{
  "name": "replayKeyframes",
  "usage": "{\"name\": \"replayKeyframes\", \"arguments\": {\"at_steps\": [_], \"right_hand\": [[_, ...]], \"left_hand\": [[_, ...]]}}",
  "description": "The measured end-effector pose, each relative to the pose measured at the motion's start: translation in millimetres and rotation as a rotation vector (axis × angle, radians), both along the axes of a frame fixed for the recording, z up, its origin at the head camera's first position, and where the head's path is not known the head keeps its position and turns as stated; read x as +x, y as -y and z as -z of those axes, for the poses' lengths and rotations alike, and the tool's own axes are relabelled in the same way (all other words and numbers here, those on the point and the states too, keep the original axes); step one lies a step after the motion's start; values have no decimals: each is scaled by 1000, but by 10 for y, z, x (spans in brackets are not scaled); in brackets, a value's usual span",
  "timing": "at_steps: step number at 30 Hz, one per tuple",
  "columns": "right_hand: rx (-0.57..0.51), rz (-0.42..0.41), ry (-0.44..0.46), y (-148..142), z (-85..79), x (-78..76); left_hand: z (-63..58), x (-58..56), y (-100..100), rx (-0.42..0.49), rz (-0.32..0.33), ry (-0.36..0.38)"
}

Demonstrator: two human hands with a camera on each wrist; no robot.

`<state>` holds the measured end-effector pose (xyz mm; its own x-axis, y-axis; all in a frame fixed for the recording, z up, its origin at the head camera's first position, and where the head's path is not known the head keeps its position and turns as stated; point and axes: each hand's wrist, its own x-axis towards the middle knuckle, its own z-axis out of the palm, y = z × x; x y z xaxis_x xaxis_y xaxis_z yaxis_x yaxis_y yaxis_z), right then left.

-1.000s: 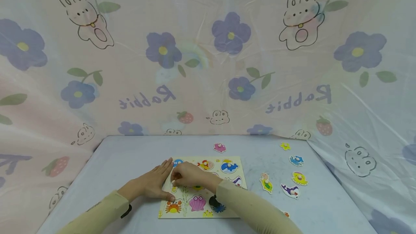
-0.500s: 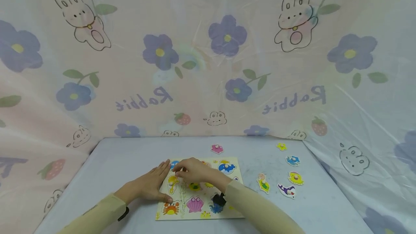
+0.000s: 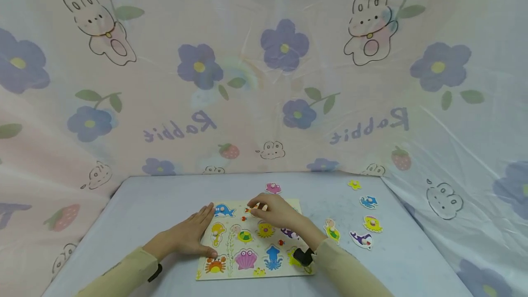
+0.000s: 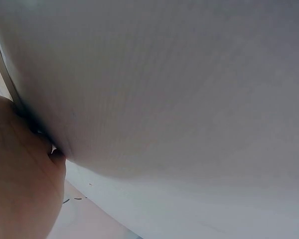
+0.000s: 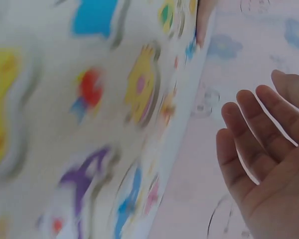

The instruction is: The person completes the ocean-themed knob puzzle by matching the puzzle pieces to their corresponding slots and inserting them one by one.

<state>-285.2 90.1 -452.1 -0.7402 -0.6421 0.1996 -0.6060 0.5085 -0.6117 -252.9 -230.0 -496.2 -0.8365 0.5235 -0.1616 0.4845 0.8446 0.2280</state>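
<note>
A cream sea-animal puzzle board [image 3: 237, 275] lies on the table. My left hand [image 3: 185, 234] rests flat along its left edge, fingers straight and thumb over the lower left part. In the left wrist view only the side of this hand [image 4: 25, 174] shows. A yellow seahorse piece [image 3: 217, 234] with a small knob sits in the board beside the left hand. Above the board's far middle hovers my right hand [image 3: 274, 212], partly covering a fish picture. The right wrist view shows that hand [image 5: 269, 144] with loosely bent, spread fingers and nothing in them.
Right of the board lie loose knobbed pieces: a turtle [image 3: 332, 231], a purple whale [image 3: 361, 239], a yellow octopus [image 3: 373, 224], a blue squid [image 3: 369, 202] and a yellow starfish [image 3: 354, 184]. A pink shell piece [image 3: 272, 188] lies behind the board. A patterned curtain [image 3: 247, 104] hangs behind.
My right hand has let go of the seahorse piece, lifted off and moved right across the board. The left hand keeps its place on the board's edge. The head view has shifted slightly.
</note>
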Motion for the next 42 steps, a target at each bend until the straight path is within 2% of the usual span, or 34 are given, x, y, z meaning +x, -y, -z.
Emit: {"name": "replayKeyframes", "arguments": {"at_steps": [6, 12, 19, 23, 32, 36, 42], "right_hand": [[-72, 90, 11, -420, 45, 38], [-105, 230, -18, -839, 81, 83], [-65, 419, -42, -1364, 153, 144], [-26, 475, -28, -1623, 189, 165], [129, 408, -8, -1928, 302, 258], [151, 393, 23, -1962, 370, 272], [183, 369, 24, -1961, 436, 281]], "left_hand": [[-21, 24, 6, -5, -11, 10], [-45, 28, 7, 1, -13, 9], [-61, 38, 2, 5, -16, 17], [-53, 42, 0, 11, -15, 19], [-49, 35, -1, 2, -14, 18], [-61, 32, -13, 0, -9, 24], [-39, 20, -20, -13, -2, 26]]}}
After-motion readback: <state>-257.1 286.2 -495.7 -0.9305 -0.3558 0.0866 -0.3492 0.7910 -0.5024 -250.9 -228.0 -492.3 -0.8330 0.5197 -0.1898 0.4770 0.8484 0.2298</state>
